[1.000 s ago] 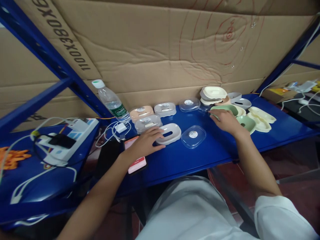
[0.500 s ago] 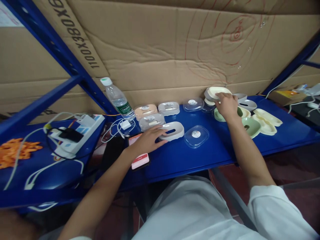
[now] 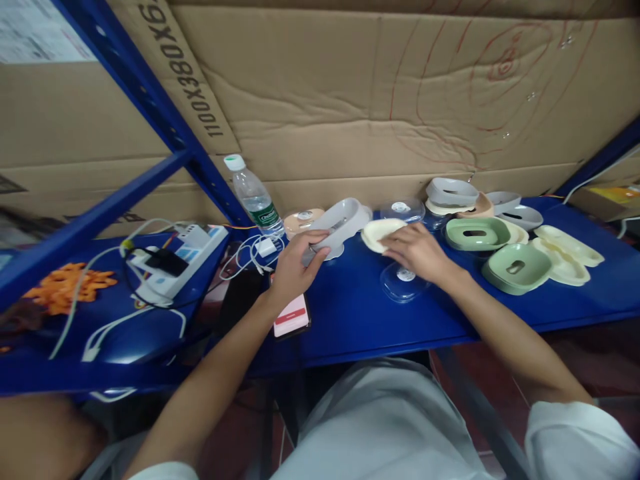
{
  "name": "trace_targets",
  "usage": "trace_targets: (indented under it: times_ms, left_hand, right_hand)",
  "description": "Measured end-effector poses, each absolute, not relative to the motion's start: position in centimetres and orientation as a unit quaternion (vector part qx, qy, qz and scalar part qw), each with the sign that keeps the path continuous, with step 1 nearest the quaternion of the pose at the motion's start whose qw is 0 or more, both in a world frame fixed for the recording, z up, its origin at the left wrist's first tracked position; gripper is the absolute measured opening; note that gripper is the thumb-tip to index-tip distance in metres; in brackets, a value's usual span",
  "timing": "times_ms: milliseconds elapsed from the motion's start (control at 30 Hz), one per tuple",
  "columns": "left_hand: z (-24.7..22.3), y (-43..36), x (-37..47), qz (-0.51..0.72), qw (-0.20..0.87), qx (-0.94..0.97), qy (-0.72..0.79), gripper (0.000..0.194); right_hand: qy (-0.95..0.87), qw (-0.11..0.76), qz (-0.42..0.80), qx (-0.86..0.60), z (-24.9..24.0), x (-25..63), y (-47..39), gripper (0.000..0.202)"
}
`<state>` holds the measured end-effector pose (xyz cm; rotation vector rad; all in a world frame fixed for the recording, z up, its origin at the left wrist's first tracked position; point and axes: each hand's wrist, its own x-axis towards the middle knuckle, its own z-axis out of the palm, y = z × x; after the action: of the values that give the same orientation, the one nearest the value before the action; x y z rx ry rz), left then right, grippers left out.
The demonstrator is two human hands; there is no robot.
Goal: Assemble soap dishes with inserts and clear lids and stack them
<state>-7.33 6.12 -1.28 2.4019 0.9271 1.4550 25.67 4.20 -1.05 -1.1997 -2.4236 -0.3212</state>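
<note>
Both grips full: a gray dish in my left, a cream dish in my right.
On the left I have the forearm slanting up and inward from the lower left, and the left grip (image 3: 314,252) is narrow, thumb and fingers pinching the near end of the gray dish (image 3: 343,223), tilted above the tabletop (image 3: 350,327); on the right the forearm angles in from the lower right, and the right grip (image 3: 393,245), back of the hand up and fingers pointing left, closes on the cream dish (image 3: 377,233), just beside the gray one, with a clear lid (image 3: 404,285) on its near side, two green dishes (image 3: 475,233) (image 3: 517,268) to its right, and a phone (image 3: 293,319) lying nearer me than the left grip.
</note>
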Motion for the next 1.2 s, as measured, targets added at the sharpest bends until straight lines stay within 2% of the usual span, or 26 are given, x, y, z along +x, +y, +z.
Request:
trace_targets:
  times_ms: [100, 233, 433, 533, 633, 833, 1000, 1100, 1200]
  left_hand:
    - [-1.8, 6.3, -7.2, 0.460, 0.078, 0.834, 0.293, 0.017]
    - [-3.0, 6.4, -6.7, 0.427, 0.067, 0.866, 0.252, 0.017]
    - [-3.8, 6.6, -6.6, 0.386, 0.041, 0.895, 0.220, 0.020]
    - [-3.5, 6.4, -6.6, 0.382, 0.045, 0.893, 0.232, 0.022]
    - [-3.4, 6.2, -6.4, 0.360, 0.065, 0.895, 0.255, 0.025]
    - [-4.2, 6.2, -6.1, 0.298, 0.096, 0.919, 0.240, 0.035]
    - [-4.9, 6.7, -6.7, 0.226, 0.084, 0.940, 0.241, 0.043]
    - [-4.7, 6.7, -6.8, 0.235, 0.066, 0.935, 0.256, 0.040]
    - [-4.1, 6.3, -6.6, 0.272, 0.051, 0.922, 0.270, 0.033]
  right_hand:
    - [-0.901, 0.192, -0.054, -0.385, -2.3, 23.1, 3.8, 0.029]
    - [-0.916, 0.226, 0.010, -0.331, -2.0, 22.7, 2.8, 0.030]
    - [-0.880, 0.290, -0.016, -0.377, -0.8, 24.0, 2.6, 0.034]
    - [-0.868, 0.256, 0.025, -0.425, -1.7, 24.9, 3.8, 0.065]
    - [-0.850, 0.227, 0.106, -0.463, -3.2, 26.1, 5.2, 0.076]
    - [-0.836, 0.255, 0.151, -0.462, -4.3, 27.6, 6.5, 0.072]
    - [-0.854, 0.240, 0.156, -0.434, -4.2, 27.8, 6.4, 0.071]
    - [-0.858, 0.243, 0.138, -0.431, -4.4, 27.7, 6.3, 0.073]
    - [-0.861, 0.239, 0.130, -0.430, -4.2, 27.5, 6.0, 0.057]
